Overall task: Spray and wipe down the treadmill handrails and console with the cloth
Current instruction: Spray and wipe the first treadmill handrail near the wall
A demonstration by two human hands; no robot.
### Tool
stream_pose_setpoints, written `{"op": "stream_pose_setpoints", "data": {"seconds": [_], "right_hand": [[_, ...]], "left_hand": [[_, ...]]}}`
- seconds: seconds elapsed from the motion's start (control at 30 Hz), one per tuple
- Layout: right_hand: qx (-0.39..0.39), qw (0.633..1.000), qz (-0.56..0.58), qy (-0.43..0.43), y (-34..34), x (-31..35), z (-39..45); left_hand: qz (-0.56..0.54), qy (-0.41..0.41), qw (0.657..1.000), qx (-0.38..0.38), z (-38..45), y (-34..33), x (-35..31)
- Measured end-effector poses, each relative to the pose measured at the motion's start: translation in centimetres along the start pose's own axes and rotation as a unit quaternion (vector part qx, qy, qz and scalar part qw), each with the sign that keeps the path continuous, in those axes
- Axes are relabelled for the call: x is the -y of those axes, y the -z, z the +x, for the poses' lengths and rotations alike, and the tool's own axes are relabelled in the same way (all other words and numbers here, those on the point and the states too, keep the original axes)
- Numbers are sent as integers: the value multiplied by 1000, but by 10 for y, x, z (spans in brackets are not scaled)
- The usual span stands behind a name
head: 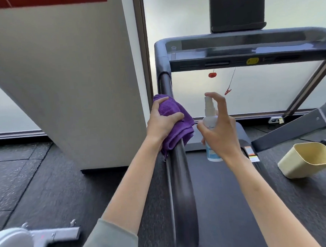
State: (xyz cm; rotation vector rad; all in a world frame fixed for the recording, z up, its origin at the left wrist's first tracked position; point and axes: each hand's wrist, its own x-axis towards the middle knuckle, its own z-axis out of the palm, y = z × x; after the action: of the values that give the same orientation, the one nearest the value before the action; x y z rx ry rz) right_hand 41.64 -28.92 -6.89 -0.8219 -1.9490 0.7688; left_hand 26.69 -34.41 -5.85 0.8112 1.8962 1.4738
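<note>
A dark left handrail (181,179) runs from the bottom centre up to the treadmill console (249,49). My left hand (161,121) grips a folded purple cloth (179,126) wrapped over that rail, about halfway up. Just to the right, my right hand (220,131) holds a small white spray bottle (210,119) upright above the belt, forefinger resting on the nozzle top. The bottle's lower part and label are partly hidden by my palm. The right handrail (291,130) slants away at the right edge.
A white pillar (71,81) stands close on the left of the rail. A cream plastic bin (307,161) lies on the dark floor to the right. A red safety clip (228,91) dangles under the console, and a dark tablet holder (237,10) sits on top. Grey equipment (32,241) at bottom left.
</note>
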Motion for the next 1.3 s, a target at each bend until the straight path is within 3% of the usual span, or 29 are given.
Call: {"op": "stream_pose_setpoints", "data": {"seconds": [0.13, 0.43, 0.6, 1.13, 1.3], "right_hand": [[7, 1000, 3, -2, 5, -4, -11], [-5, 1000, 2, -8, 8, -1, -7], [-8, 1000, -1, 1, 16, 6, -16], [-22, 999, 1, 26, 33, 20, -68], [-7, 1000, 7, 25, 33, 15, -69]], "left_hand": [[34, -6, 999, -6, -39, 0, 10], [20, 53, 998, -18, 31, -4, -19], [11, 31, 999, -10, 38, -6, -15], [-50, 9, 999, -20, -152, 6, 22], [4, 34, 998, -44, -140, 4, 12]]}}
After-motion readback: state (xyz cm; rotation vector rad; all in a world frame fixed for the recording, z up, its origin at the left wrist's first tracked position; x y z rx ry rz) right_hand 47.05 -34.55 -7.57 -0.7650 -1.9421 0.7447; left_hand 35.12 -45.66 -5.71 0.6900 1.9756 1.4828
